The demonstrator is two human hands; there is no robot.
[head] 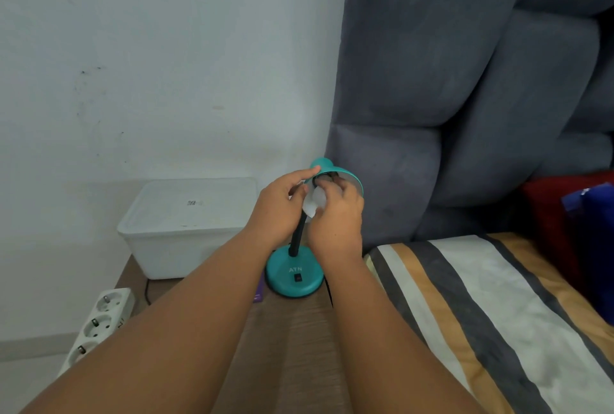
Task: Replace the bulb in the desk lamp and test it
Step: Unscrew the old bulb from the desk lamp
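A teal desk lamp stands on a wooden bedside table (299,330); its round base (295,277) carries a red switch and a black flexible neck rises from it. The teal shade (349,177) is tilted toward me. My left hand (282,204) grips the shade's left edge and top. My right hand (335,214) is closed around a white bulb (315,202) at the mouth of the shade. The socket inside the shade is mostly hidden by my fingers.
A white lidded plastic box (186,224) sits at the table's back left. A white power strip (99,320) hangs off the left edge. A purple object (259,290) lies beside the lamp base. A grey padded headboard (465,97) and striped bedding (481,314) lie to the right.
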